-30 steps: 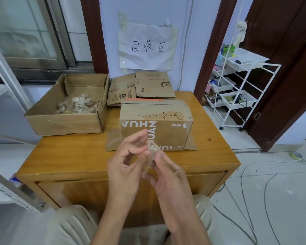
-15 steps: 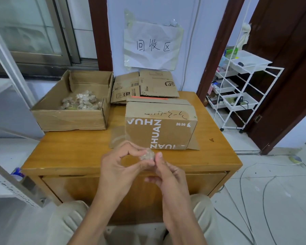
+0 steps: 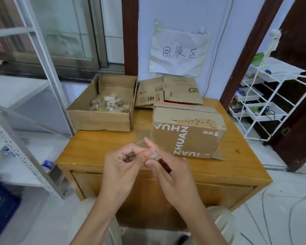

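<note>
Both hands meet above the front edge of the wooden table (image 3: pixel 95 149), and between them sits a small crumpled clear wad (image 3: pixel 155 155), held in the air just in front of the table and touching no surface. The left hand (image 3: pixel 124 163) has its fingers curled in toward the palm, and its thumb presses against the left side of the wad. The right hand (image 3: pixel 173 175) pinches the wad from the other side: its thumb lies below, and 1 finger stands straight up past the wad, pointing toward the boxes. What the wad is made of is too blurred to tell, beyond looking like scrunched clear film or tape. 2 boxes stand on the table behind the hands. At the back left is an open cardboard box (image 3: pixel 99 121) holding a heap of clear-wrapped pieces (image 3: pixel 108 103). To its right, and nearer the hands, is a closed box (image 3: pixel 201 135) printed with ZHUAN in white, the letters upside down, with handwriting on its top face. Flattened cardboard (image 3: pixel 177 91) leans against the wall behind the closed box, under a paper sign (image 3: pixel 179 52) taped there with 3 handwritten characters. A white wire rack (image 3: pixel 274 103) with trays stands in the doorway at the right, well apart from the table.
</note>
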Available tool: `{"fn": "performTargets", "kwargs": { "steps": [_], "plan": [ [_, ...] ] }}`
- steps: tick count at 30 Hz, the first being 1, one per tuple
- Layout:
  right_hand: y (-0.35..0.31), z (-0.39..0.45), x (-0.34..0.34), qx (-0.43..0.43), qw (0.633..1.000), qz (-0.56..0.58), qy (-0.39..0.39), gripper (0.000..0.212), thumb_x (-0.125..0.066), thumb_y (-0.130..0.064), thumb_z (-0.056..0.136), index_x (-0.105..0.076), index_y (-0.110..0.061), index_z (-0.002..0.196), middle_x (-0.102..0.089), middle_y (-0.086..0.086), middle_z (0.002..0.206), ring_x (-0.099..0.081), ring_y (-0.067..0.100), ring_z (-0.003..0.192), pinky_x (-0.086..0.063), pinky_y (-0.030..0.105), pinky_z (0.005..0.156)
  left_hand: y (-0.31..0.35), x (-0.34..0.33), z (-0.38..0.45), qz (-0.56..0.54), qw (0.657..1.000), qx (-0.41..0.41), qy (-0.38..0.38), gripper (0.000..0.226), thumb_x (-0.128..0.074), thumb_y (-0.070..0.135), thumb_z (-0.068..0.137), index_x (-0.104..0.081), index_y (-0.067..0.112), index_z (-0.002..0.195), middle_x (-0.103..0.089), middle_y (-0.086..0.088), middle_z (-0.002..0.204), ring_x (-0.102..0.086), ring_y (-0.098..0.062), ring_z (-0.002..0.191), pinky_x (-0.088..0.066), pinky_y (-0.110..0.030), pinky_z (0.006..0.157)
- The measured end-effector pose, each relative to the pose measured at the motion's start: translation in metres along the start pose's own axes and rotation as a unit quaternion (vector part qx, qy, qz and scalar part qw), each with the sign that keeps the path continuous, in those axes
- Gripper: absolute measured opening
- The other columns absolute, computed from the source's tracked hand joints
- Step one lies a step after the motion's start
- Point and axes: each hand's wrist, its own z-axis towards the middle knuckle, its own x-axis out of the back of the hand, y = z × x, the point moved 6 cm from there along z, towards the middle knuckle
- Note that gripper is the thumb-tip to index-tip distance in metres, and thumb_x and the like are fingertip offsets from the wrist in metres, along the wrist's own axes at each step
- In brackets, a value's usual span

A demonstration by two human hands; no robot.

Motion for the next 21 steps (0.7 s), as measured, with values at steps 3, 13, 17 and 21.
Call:
{"fn": "performTargets", "kwargs": {
  "steps": [3, 13, 17, 21],
  "plan": [
    [0.012, 0.012, -0.015, 0.062, 0.985, -0.161, 0.008, 0.045, -0.036, -0.054, 0.11, -0.067, -0.032, 0.133, -0.064, -0.022, 0.079, -0.058, -0.001, 0.062, -0.047, 0.023, 0.055, -0.003, 0.02, 0.0, 0.177, 0.983, -0.043, -0.001, 0.031, -0.058, 0.031, 0.105, -0.075, 0.018, 0.083, -0.072, 0.001, 0.07, -0.068, -0.011, 0.063, -0.055, -0.03, 0.059],
    [-0.015, 0.1, -0.065, 0.044, 0.992, -0.108, -0.049, 0.037, -0.043, -0.04, 0.112, -0.074, -0.024, 0.099, -0.072, -0.018, 0.071, -0.063, -0.003, 0.057, -0.053, 0.02, 0.061, 0.065, 0.103, 0.05, 0.641, 0.739, -0.16, 0.131, 0.049, -0.033, 0.045, 0.108, -0.056, 0.029, 0.067, -0.043, 0.013, 0.054, -0.03, -0.01, 0.042, -0.011, -0.017, 0.046],
    [-0.012, 0.19, -0.073, -0.007, 0.973, -0.185, -0.137, 0.042, -0.063, -0.037, 0.103, -0.059, -0.037, 0.144, -0.077, -0.012, 0.11, -0.064, -0.002, 0.078, -0.057, 0.029, 0.083, 0.042, 0.173, 0.116, 0.594, 0.799, -0.055, 0.074, 0.049, -0.034, 0.054, 0.102, -0.064, 0.032, 0.134, -0.058, 0.011, 0.146, -0.063, -0.016, 0.12, -0.057, -0.042, 0.083],
    [0.014, 0.277, -0.105, -0.019, 0.93, -0.29, -0.223, 0.041, -0.071, -0.027, 0.098, -0.065, -0.035, 0.138, -0.072, -0.002, 0.126, -0.066, 0.01, 0.103, -0.056, 0.036, 0.092, 0.002, 0.193, 0.156, 0.577, 0.816, -0.013, -0.035, 0.069, -0.03, 0.067, 0.094, -0.044, 0.034, 0.153, -0.031, 0.014, 0.165, -0.034, -0.014, 0.149, -0.041, -0.047, 0.115]
  ]
}}
